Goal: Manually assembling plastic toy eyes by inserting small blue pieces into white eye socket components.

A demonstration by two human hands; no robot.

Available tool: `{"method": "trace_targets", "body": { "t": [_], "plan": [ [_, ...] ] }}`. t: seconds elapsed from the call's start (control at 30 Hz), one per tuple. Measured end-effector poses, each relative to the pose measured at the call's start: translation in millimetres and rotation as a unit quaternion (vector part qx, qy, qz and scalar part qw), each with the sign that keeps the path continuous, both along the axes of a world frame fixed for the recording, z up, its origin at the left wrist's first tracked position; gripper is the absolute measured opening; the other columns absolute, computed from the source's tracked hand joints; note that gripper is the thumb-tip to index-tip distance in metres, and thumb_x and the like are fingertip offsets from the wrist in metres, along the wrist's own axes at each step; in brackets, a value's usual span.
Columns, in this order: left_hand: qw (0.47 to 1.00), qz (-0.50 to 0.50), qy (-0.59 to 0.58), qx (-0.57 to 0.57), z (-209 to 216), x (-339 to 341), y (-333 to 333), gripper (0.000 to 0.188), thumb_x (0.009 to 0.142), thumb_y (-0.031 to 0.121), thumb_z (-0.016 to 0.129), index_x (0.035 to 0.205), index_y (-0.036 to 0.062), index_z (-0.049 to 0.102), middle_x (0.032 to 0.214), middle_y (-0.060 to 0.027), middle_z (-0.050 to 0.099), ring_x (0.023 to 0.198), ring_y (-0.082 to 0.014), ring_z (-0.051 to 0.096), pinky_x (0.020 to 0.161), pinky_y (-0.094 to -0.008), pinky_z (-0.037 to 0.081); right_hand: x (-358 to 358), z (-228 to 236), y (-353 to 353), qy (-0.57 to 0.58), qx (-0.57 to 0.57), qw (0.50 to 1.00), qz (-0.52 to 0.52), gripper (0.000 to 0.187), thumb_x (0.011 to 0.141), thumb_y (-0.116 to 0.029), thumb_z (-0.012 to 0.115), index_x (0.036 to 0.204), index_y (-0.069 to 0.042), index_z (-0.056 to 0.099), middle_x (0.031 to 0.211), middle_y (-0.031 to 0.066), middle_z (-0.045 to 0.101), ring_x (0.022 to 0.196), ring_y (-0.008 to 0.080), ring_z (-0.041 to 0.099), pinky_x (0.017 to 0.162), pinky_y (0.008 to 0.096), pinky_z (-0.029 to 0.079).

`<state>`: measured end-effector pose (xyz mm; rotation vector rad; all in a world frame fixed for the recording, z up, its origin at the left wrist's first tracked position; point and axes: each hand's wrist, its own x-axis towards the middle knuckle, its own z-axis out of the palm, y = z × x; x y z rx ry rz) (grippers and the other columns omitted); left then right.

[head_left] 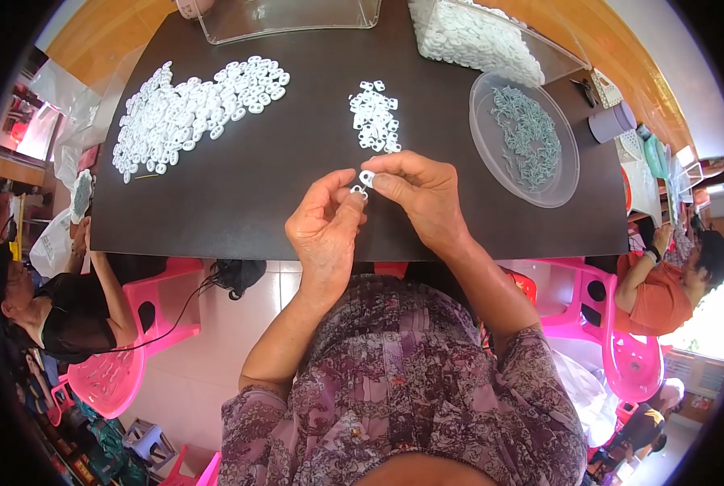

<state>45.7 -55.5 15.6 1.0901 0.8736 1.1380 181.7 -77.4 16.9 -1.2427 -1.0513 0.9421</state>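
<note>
The step in hand looks like fitting 2 small pieces to each other in front of the body, over the near part of the dark table. The right hand pinches an upper white piece between thumb and index finger, its holed end showing past the fingertips. The left hand is narrowed the same way, thumb and fingers closed on a lower white piece, with its other fingers curled in. The lower piece sits at the left fingertips, just below and slightly left of the upper piece; the 2 are touching or nearly so, and whether they are linked cannot be told at this size. As a judgement, the next move calls for a steady left pinch while the right fingertips turn or press their piece into line, with little force, since parts this small could slip. Just beyond the hands lies a small heap of similar white pieces. A larger spread of white pieces lies well apart on the left, and a clear round tray of grey-green bits stands on the right.
</note>
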Motion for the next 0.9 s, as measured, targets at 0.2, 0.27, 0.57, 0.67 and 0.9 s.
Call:
{"method": "trace_targets", "body": {
  "t": [0.2,0.27,0.57,0.67,0.9],
  "plan": [
    [1.0,0.006,-0.009,-0.013,-1.2,3.1,-0.6,0.022,0.084,-0.001,0.059,0.106,-0.0047,0.058,0.078,-0.0054,0.062,0.061,-0.0076,0.056,0.051,-0.0185,0.046,-3.6,-1.6,-2.4,-0.055,0.007,0.998,0.002,0.017,0.082,0.005,0.058,0.097,0.002,0.065,0.089,0.0051,0.061,0.082,0.009,0.055,0.072,0.0226,0.045],
    [0.999,0.017,-0.028,-0.009,-2.5,5.2,-0.4,0.022,0.084,-0.001,0.058,0.106,-0.0058,0.058,0.078,-0.0061,0.062,0.061,-0.0084,0.056,0.051,-0.0194,0.046,-5.2,-0.9,-4.0,-0.06,0.003,0.998,0.0,0.018,0.082,0.005,0.057,0.098,0.002,0.065,0.089,0.0049,0.06,0.083,0.0092,0.055,0.071,0.0228,0.045],
    [0.994,0.007,-0.108,-0.021,-7.3,9.5,-2.6,0.021,0.086,-0.002,0.056,0.106,-0.0073,0.057,0.081,-0.0086,0.062,0.062,-0.0112,0.058,0.052,-0.0224,0.049,-6.8,-1.0,-5.3,-0.156,0.039,0.987,-0.027,0.018,0.082,0.006,0.056,0.097,0.001,0.065,0.088,0.0054,0.059,0.08,0.0114,0.056,0.07,0.0238,0.046],
    [0.993,-0.001,-0.113,-0.029,-7.3,8.0,-1.3,0.02,0.087,-0.001,0.056,0.105,-0.0077,0.058,0.082,-0.0096,0.062,0.062,-0.0122,0.059,0.053,-0.0232,0.049,-6.3,1.1,-7.1,-0.19,0.041,0.981,-0.03,0.018,0.081,0.004,0.056,0.097,0.001,0.065,0.088,0.0064,0.06,0.08,0.0134,0.057,0.07,0.025,0.046],
    [0.991,0.007,-0.128,-0.039,-0.5,9.6,-0.2,0.02,0.086,-0.004,0.054,0.105,-0.0081,0.058,0.081,-0.0094,0.062,0.064,-0.0123,0.059,0.057,-0.0234,0.05,-4.7,3.9,-8.8,-0.306,0.12,0.944,-0.027,0.024,0.077,-0.003,0.064,0.101,-0.002,0.064,0.087,0.0077,0.059,0.078,0.0189,0.055,0.066,0.0286,0.046]
  ]
}}
